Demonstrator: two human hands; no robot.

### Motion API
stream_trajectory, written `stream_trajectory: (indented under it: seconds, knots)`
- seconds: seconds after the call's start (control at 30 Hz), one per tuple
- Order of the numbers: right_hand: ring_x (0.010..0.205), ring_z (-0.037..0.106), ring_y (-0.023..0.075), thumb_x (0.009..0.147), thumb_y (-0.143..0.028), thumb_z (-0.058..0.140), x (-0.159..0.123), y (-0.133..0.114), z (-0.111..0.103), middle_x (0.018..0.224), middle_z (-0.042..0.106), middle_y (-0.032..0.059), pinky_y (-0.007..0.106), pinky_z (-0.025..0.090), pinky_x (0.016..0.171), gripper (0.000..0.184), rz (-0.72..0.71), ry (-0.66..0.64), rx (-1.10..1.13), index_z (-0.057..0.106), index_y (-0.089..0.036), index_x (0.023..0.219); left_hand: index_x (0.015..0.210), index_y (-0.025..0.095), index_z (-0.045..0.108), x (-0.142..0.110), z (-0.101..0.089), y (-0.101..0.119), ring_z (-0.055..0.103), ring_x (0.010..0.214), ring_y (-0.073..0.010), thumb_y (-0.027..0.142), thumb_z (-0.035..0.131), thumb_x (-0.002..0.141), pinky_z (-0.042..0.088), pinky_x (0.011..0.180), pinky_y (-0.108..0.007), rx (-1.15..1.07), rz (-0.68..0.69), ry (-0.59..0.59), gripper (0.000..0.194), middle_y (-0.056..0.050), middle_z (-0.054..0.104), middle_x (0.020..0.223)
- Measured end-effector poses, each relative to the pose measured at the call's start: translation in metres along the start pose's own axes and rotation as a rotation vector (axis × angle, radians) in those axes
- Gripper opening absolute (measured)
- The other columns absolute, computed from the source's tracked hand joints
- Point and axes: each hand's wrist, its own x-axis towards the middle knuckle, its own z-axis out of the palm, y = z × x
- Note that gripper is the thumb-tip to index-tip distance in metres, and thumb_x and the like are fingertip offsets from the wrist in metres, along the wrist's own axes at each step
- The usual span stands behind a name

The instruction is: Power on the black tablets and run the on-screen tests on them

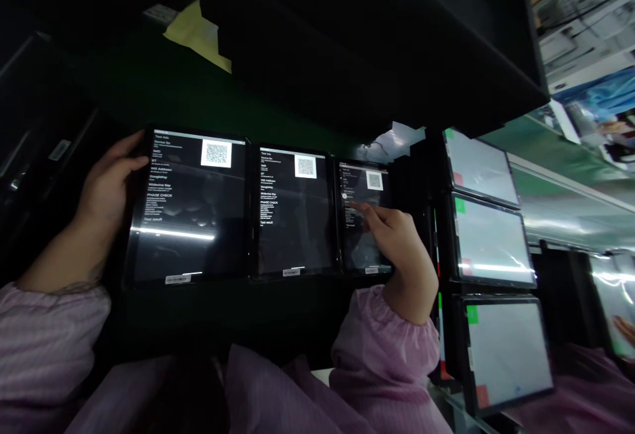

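Note:
Three black tablets lie side by side with dark text screens, each showing a QR code at the upper right and a small barcode label at the lower edge. My left hand point(112, 179) grips the left tablet point(186, 255) at its upper left edge, thumb by the frame; its other fingers are partly hidden. Beside it lies the middle tablet point(297, 239), untouched. My right hand point(397, 232) is over the right tablet point(357, 242), its index finger stretched out to the screen by a pale round dot. That hand holds nothing; its remaining fingers are loosely bent.
Several tablets with pale screens and green and red corner squares, one being a lit tablet point(496, 242), stand stacked at the right. A dark shelf point(347, 43) overhangs the row. Yellow tape point(198, 34) sticks out at the upper left. Another person's hand point(624, 329) shows at the far right.

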Motion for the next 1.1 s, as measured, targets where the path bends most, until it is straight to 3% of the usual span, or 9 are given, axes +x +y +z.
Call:
stream_trajectory:
  seconds: [0.17, 0.3, 0.4, 0.47, 0.6, 0.73, 0.87, 1.0, 1.1]
  knots:
    - [0.058, 0.051, 0.0158, 0.090, -0.061, 0.044, 0.000, -0.001, 0.001, 0.056, 0.055, 0.0016, 0.029, 0.039, 0.060, 0.063, 0.001, -0.008, -0.018, 0.084, -0.012, 0.089, 0.132, 0.024, 0.065, 0.000, -0.001, -0.002, 0.046, 0.145, -0.0250, 0.005, 0.055, 0.097, 0.040, 0.076, -0.042, 0.011, 0.043, -0.013, 0.040, 0.005, 0.067, 0.138]
    - [0.057, 0.051, 0.0160, 0.089, -0.061, 0.044, 0.000, 0.000, -0.001, 0.056, 0.056, 0.0024, 0.029, 0.036, 0.058, 0.060, 0.023, -0.017, -0.035, 0.081, -0.014, 0.080, 0.135, 0.020, 0.062, 0.001, -0.002, -0.003, 0.044, 0.146, -0.0265, 0.003, 0.052, 0.100, 0.037, 0.076, -0.041, 0.034, 0.052, -0.014, 0.040, 0.000, 0.063, 0.142]
    - [0.058, 0.055, 0.0178, 0.091, -0.059, 0.042, 0.001, 0.005, -0.004, 0.057, 0.060, 0.0049, 0.030, 0.037, 0.059, 0.059, 0.033, 0.011, -0.071, 0.078, -0.016, 0.072, 0.133, 0.021, 0.064, 0.001, -0.001, -0.004, 0.045, 0.147, -0.0259, 0.004, 0.054, 0.097, 0.040, 0.084, -0.045, 0.019, 0.036, -0.005, 0.041, 0.001, 0.066, 0.140]
    - [0.058, 0.057, 0.0198, 0.092, -0.057, 0.040, 0.001, 0.006, -0.004, 0.057, 0.062, 0.0076, 0.032, 0.037, 0.058, 0.060, 0.023, 0.085, -0.137, 0.078, -0.016, 0.070, 0.126, 0.023, 0.070, 0.001, 0.001, -0.005, 0.045, 0.147, -0.0266, 0.008, 0.063, 0.088, 0.043, 0.101, -0.048, -0.063, 0.044, 0.015, 0.041, 0.004, 0.072, 0.132]
    - [0.064, 0.065, 0.0237, 0.099, -0.049, 0.039, -0.008, -0.015, 0.014, 0.070, 0.073, 0.0123, 0.033, 0.043, 0.060, 0.056, -0.179, 0.174, -0.118, 0.083, -0.014, 0.091, 0.113, 0.020, 0.078, -0.001, 0.002, -0.008, 0.055, 0.139, -0.0344, 0.017, 0.073, 0.063, 0.035, 0.125, -0.051, -0.212, 0.069, 0.022, 0.051, -0.003, 0.076, 0.124]
    - [0.083, 0.074, 0.0233, 0.106, -0.039, 0.042, -0.034, -0.060, 0.050, 0.098, 0.080, 0.0117, 0.032, 0.054, 0.070, 0.044, -0.517, -0.139, 0.102, 0.079, -0.019, 0.119, 0.114, 0.019, 0.078, -0.003, 0.002, -0.009, 0.056, 0.138, -0.0356, 0.019, 0.071, 0.061, 0.040, 0.122, -0.050, -0.222, 0.059, -0.005, 0.054, -0.007, 0.073, 0.132]
    - [0.072, 0.071, 0.0186, 0.109, -0.029, 0.038, -0.056, -0.090, 0.078, 0.085, 0.075, 0.0076, 0.029, 0.052, 0.063, 0.045, -0.711, -0.242, -0.005, 0.069, -0.015, 0.138, 0.111, 0.022, 0.080, -0.005, 0.003, -0.007, 0.052, 0.143, -0.0349, 0.016, 0.069, 0.060, 0.045, 0.118, -0.048, -0.238, 0.048, -0.007, 0.052, -0.004, 0.073, 0.132]
    - [0.068, 0.069, 0.0166, 0.108, -0.026, 0.042, -0.059, -0.091, 0.083, 0.080, 0.075, 0.0049, 0.027, 0.049, 0.060, 0.040, -0.714, -0.216, -0.085, 0.072, -0.017, 0.132, 0.112, 0.023, 0.081, -0.005, 0.002, -0.008, 0.054, 0.141, -0.0356, 0.018, 0.073, 0.058, 0.042, 0.121, -0.050, -0.257, 0.042, -0.023, 0.055, -0.003, 0.074, 0.131]
    - [0.064, 0.069, 0.0169, 0.105, -0.026, 0.046, -0.055, -0.085, 0.075, 0.074, 0.075, 0.0046, 0.028, 0.045, 0.058, 0.037, -0.650, -0.133, -0.110, 0.082, -0.017, 0.103, 0.114, 0.021, 0.080, -0.003, 0.002, -0.009, 0.055, 0.139, -0.0357, 0.017, 0.073, 0.059, 0.038, 0.124, -0.051, -0.268, 0.047, -0.034, 0.056, -0.005, 0.074, 0.131]
